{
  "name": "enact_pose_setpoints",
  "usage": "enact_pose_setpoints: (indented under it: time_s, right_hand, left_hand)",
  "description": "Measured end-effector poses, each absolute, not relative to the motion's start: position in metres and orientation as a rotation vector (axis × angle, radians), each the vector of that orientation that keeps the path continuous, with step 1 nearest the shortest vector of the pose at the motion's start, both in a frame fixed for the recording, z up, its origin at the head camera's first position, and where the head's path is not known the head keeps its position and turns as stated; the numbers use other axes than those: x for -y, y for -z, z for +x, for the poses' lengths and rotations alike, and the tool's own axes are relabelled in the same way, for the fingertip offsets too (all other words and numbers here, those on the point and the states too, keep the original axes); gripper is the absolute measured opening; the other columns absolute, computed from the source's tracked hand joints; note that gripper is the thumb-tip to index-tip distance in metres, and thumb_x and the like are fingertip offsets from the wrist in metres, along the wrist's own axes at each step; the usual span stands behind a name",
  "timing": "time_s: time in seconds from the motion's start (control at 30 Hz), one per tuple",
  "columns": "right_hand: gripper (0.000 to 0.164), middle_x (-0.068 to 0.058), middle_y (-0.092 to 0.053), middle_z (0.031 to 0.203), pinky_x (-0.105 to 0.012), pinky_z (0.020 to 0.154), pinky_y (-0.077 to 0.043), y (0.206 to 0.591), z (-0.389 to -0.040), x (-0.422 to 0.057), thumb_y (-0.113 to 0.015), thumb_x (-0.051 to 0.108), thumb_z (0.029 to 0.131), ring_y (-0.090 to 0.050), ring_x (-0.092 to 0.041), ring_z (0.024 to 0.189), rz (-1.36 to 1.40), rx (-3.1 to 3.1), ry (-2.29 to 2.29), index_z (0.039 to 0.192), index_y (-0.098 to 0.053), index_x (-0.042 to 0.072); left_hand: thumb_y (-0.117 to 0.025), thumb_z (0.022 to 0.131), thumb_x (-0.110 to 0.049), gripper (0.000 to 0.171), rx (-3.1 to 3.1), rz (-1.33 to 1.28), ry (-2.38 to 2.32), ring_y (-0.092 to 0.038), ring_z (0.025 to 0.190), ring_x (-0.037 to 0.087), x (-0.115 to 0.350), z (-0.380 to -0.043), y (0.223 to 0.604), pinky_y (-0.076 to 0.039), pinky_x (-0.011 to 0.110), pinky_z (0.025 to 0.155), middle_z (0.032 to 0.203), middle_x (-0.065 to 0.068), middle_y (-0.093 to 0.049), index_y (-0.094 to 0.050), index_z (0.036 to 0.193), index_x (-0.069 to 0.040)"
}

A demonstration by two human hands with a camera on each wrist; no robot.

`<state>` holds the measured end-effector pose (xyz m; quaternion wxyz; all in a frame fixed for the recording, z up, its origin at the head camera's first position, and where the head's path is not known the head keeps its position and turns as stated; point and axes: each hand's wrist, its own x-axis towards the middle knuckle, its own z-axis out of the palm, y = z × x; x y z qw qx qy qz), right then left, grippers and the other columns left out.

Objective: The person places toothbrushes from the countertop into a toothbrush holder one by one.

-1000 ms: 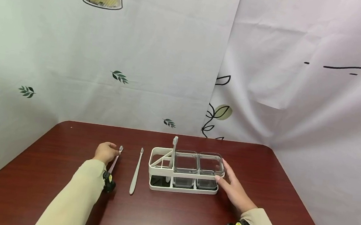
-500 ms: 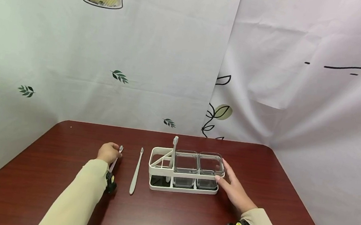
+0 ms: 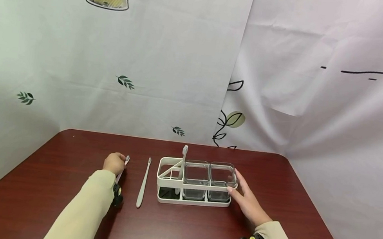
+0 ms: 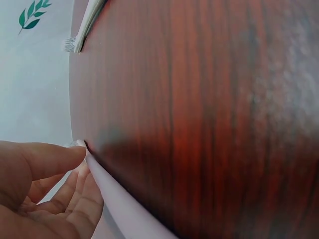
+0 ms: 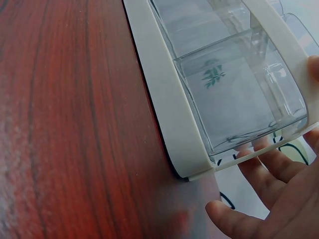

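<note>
At the left, a pale pink toothbrush (image 4: 122,206) lies slanted on the table, and my left hand (image 3: 114,163) pinches its neck between thumb and fingers. The bristle head shows just past the fingertips. To the right of it lies a white toothbrush (image 3: 143,185), bristles away from me. A white toothbrush rack (image 3: 170,182) stands in the middle with an upright toothbrush (image 3: 183,162) in its left section. Two clear cups (image 3: 196,173) fill the other sections. My right hand (image 3: 247,202) grips the rack's right end, thumb on the front rail, fingers along the side.
All of this is on a dark red wooden table (image 3: 199,235). Behind it hangs a white cloth (image 3: 167,53) printed with leaves, close to the table's back edge. A small black camera is strapped to each wrist.
My left hand has moved slightly right and its fingers have closed on the pink toothbrush's neck. The right hand and the rack stay in place.
</note>
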<state>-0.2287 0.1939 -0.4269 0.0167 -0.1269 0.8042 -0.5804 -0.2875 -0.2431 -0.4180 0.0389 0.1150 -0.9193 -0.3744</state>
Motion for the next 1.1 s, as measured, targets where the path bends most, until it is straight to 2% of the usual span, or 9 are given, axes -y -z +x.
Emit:
enact_pose_setpoints:
  time_s: [0.17, 0.4, 0.77, 1.1]
  right_hand:
    - [0.072, -0.02, -0.023, 0.156, -0.058, 0.113, -0.016, 0.429, -0.229, -0.194, -0.056, 0.021, 0.097, -0.022, -0.037, 0.143, -0.383, -2.499, 1.799, 0.155, -0.015, 0.014]
    - [0.072, -0.018, -0.018, 0.158, -0.058, 0.113, -0.015, 0.426, -0.228, -0.193, -0.056, 0.021, 0.097, -0.019, -0.036, 0.144, -0.393, -2.487, 1.807, 0.155, -0.014, 0.014]
    - [0.074, -0.018, -0.018, 0.158, -0.058, 0.114, -0.014, 0.426, -0.228, -0.193, -0.058, 0.023, 0.096, -0.017, -0.035, 0.144, -0.391, -2.498, 1.8, 0.155, -0.014, 0.014]
    - [0.072, -0.017, -0.018, 0.158, -0.057, 0.114, -0.014, 0.427, -0.23, -0.194, -0.057, 0.021, 0.097, -0.018, -0.034, 0.144, -0.371, -2.496, 1.799, 0.155, -0.015, 0.015]
  left_hand:
    - [-0.046, 0.085, 0.007, 0.029, 2.832, 0.361, 1.132, -0.058, 0.094, 0.042, 0.241, -0.286, 0.418, -0.052, 0.045, 0.075, 0.105, 0.032, -0.06, -0.058, 0.11, 0.015]
    - [-0.047, 0.087, 0.007, 0.027, 2.852, 0.356, 1.12, -0.058, 0.097, 0.043, 0.242, -0.287, 0.417, -0.052, 0.047, 0.077, 0.107, 0.032, -0.06, -0.058, 0.111, 0.015]
    - [-0.055, 0.085, 0.005, 0.022, 2.892, 0.338, 1.07, -0.06, 0.089, 0.038, 0.244, -0.289, 0.415, -0.053, 0.043, 0.07, 0.1, 0.028, -0.063, -0.063, 0.103, 0.014]
    - [-0.056, 0.086, 0.003, 0.027, 2.886, 0.332, 1.182, -0.06, 0.085, 0.035, 0.242, -0.289, 0.405, -0.053, 0.037, 0.063, 0.106, 0.03, -0.062, -0.063, 0.109, 0.014]
